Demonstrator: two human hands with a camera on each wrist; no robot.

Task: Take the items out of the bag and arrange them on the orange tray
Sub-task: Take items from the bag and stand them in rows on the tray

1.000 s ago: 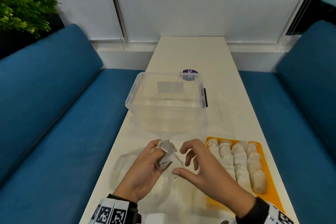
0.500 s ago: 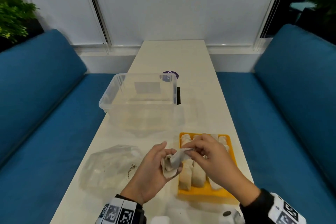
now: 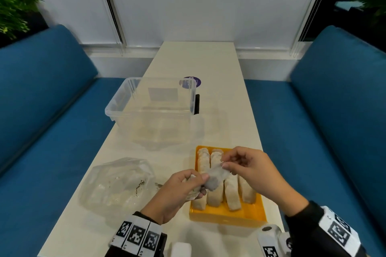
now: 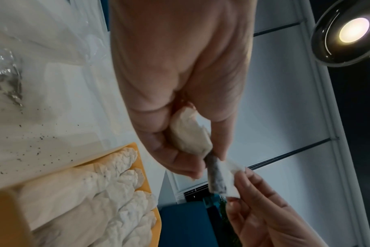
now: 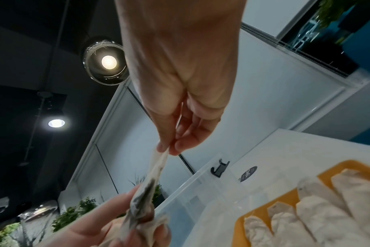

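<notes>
A white filter-paper sachet (image 3: 215,176) with dark contents hangs stretched between both hands above the near left part of the orange tray (image 3: 250,214). My left hand (image 3: 193,183) grips its lower crumpled end (image 4: 190,133). My right hand (image 3: 224,164) pinches the upper corner (image 5: 161,155) between thumb and fingertips. Several white sachets (image 3: 230,192) lie in rows on the tray (image 5: 349,165). The clear plastic bag (image 3: 117,183) lies crumpled on the table left of the tray, with dark crumbs inside.
A clear plastic tub (image 3: 152,106) stands on the white table (image 3: 208,58) beyond the tray, a purple round sticker (image 3: 193,81) behind it. Blue benches (image 3: 52,131) flank the table on both sides. Dark crumbs (image 4: 32,147) speckle the table by the bag.
The sachet went from my left hand alone over the bag to above the tray; my right hand took its free end and pulled it out straight. The head view shifted right.
</notes>
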